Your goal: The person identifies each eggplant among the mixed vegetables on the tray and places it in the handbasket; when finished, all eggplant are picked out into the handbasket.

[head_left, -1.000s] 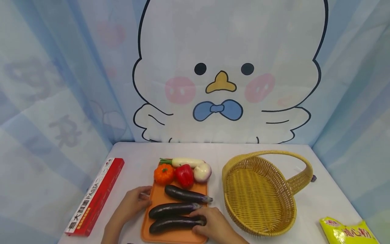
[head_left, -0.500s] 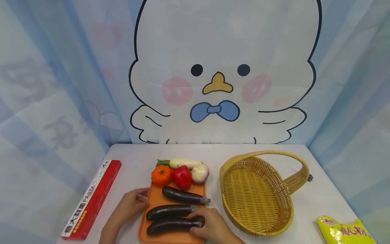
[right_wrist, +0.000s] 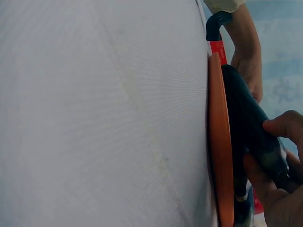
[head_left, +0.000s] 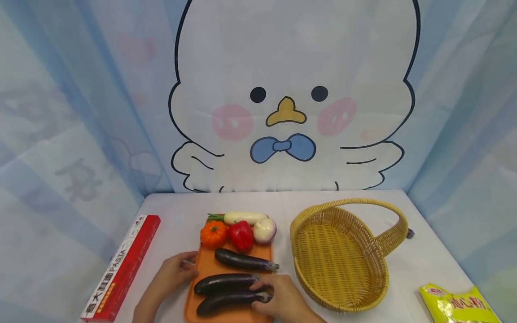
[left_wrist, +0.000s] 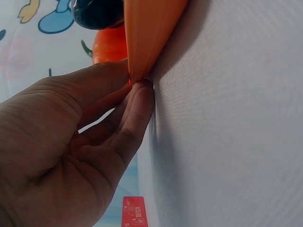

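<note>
An orange tray (head_left: 208,262) bears three dark purple eggplants in its nearer part. My left hand (head_left: 174,272) pinches the tray's left edge, thumb and fingertips meeting at the rim (left_wrist: 147,38) in the left wrist view. With thumb and fingers, my right hand (head_left: 280,296) grips the nearest eggplant (head_left: 226,303) by its stem end. In the right wrist view this eggplant (right_wrist: 251,113) slants over the tray, its stem end between the fingers. Just beyond it lies the middle eggplant (head_left: 222,283), and farther back the third eggplant (head_left: 242,259).
At the tray's far end sit an orange pumpkin (head_left: 214,234), a red bell pepper (head_left: 241,236), a white radish (head_left: 244,218) and a purple-white turnip (head_left: 265,230). A wicker basket (head_left: 339,264) stands right, a red pasta box (head_left: 123,269) left, a yellow packet (head_left: 458,305) at front right.
The nearest eggplant has turned a little, its rounded left end swinging toward the front. My right hand stays at its stem end, my left at the tray edge. The head view has shifted slightly.
</note>
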A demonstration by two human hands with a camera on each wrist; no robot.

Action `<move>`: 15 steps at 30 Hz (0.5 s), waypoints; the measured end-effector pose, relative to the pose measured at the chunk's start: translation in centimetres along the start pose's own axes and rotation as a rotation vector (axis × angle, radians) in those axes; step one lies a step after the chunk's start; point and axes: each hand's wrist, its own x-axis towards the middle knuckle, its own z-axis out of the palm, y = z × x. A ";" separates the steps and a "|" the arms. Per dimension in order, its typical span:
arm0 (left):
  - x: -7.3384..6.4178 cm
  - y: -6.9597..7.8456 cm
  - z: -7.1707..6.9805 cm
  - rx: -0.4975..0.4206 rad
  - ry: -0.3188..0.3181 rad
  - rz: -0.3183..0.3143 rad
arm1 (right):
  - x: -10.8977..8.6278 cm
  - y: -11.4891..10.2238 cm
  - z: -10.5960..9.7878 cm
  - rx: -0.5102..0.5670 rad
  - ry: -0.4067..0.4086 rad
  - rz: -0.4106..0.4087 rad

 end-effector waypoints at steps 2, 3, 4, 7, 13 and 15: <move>0.0 -0.1 0.1 -0.005 -0.002 0.000 | -0.2 -0.1 -0.1 0.009 -0.002 -0.004; -0.1 -0.1 0.2 -0.005 -0.003 0.000 | -0.2 -0.1 -0.2 0.015 -0.003 -0.002; -0.1 -0.1 0.2 -0.003 -0.002 0.001 | -0.2 -0.2 -0.3 0.017 -0.003 -0.004; 0.0 -0.1 0.2 0.003 -0.001 0.004 | -0.3 -0.5 -0.7 0.020 0.001 -0.008; 0.0 -0.1 0.1 0.014 0.008 0.006 | -0.6 -1.3 -1.8 0.013 0.017 -0.039; 0.0 -0.1 0.1 0.016 0.008 0.006 | -0.8 -1.6 -2.3 0.036 0.009 -0.034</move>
